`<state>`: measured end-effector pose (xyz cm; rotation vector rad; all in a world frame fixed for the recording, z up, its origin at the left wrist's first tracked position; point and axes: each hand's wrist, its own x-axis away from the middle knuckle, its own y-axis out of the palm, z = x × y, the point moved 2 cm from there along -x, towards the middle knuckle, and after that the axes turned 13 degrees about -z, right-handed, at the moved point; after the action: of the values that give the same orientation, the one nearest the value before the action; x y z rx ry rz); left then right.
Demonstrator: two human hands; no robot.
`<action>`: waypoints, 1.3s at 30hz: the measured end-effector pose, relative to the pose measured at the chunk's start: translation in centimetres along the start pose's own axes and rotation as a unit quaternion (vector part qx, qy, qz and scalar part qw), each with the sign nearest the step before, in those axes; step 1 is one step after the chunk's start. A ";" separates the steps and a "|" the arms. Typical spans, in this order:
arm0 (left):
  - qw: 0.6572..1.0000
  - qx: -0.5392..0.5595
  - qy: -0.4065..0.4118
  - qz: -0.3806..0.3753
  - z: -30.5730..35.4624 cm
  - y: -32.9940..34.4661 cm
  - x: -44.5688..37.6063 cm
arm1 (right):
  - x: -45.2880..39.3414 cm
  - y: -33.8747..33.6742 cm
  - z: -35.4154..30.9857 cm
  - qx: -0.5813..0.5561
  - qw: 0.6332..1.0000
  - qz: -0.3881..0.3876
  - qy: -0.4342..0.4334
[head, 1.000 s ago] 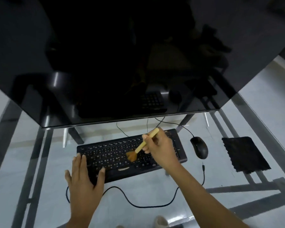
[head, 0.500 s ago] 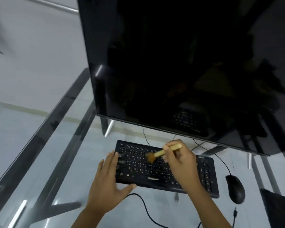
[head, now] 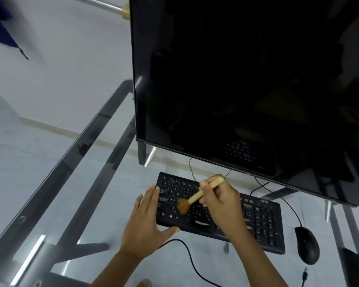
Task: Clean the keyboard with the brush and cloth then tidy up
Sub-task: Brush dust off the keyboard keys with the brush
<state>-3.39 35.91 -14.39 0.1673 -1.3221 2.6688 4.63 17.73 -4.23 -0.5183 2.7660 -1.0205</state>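
Note:
A black keyboard (head: 263,220) lies on the glass desk below the monitor. My right hand (head: 222,206) grips the pale wooden handle of a small brush (head: 197,196). Its brown bristles touch the keys in the keyboard's left half. My left hand (head: 145,222) lies flat with straight fingers at the keyboard's left end, thumb along its front edge. A corner of the black cloth (head: 356,270) shows at the bottom right edge.
A large dark monitor (head: 247,79) stands over the back of the glass desk (head: 50,204). A black mouse (head: 307,245) sits right of the keyboard. The keyboard's cable (head: 193,264) loops across the front. Dark frame bars run under the glass at left.
The brush has swept from the middle of the keyboard to its left half. My view has swung left, so the cloth has slid to the right edge. My left hand stays at the keyboard's left end.

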 end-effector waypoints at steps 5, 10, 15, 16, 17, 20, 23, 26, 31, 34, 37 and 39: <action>1.000 0.000 -0.005 -0.003 0.1 -0.1 0.0 | -0.2 0.2 -0.7 0.027 0.999 0.008 -0.018; 1.000 0.024 0.005 0.005 0.6 -0.5 0.2 | -0.4 0.8 -0.6 0.005 0.998 -0.066 0.020; 1.000 0.020 0.008 0.016 0.3 -0.2 0.1 | -0.8 1.0 -0.6 -0.056 0.998 0.023 0.011; 1.000 0.017 0.009 0.014 0.2 -0.1 0.0 | -1.0 1.4 -0.7 -0.047 0.999 0.020 0.011; 1.000 0.014 0.009 0.012 0.1 -0.1 0.0 | -1.2 1.7 -0.9 -0.049 0.998 0.025 0.005; 1.000 0.005 0.007 0.009 0.0 0.1 0.0 | -1.8 2.5 -1.3 -0.086 0.996 0.024 0.020; 1.000 0.006 0.009 0.005 0.1 0.2 0.0 | -1.6 1.3 -0.1 0.020 0.998 0.034 0.053; 1.000 0.017 0.009 0.009 0.2 0.0 0.0 | -0.6 -1.0 1.5 0.087 0.988 0.104 0.078; 1.000 0.013 0.002 -0.006 0.2 0.1 0.0 | -1.2 1.7 -0.8 -0.008 0.997 0.025 0.074; 1.000 0.013 -0.001 -0.001 0.3 0.1 -0.1 | -1.8 2.1 -2.0 -0.212 0.968 0.058 0.117; 1.000 0.013 0.001 0.003 0.2 0.0 0.1 | -1.4 1.7 -0.8 -0.154 0.977 0.039 0.141; 1.000 0.013 0.002 0.000 0.1 0.0 0.1 | -0.8 0.9 -0.1 -0.021 0.992 0.078 0.097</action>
<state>-3.45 35.87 -14.35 0.1654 -1.2861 2.6868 5.15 18.72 -4.75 -0.2121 2.9466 -1.0290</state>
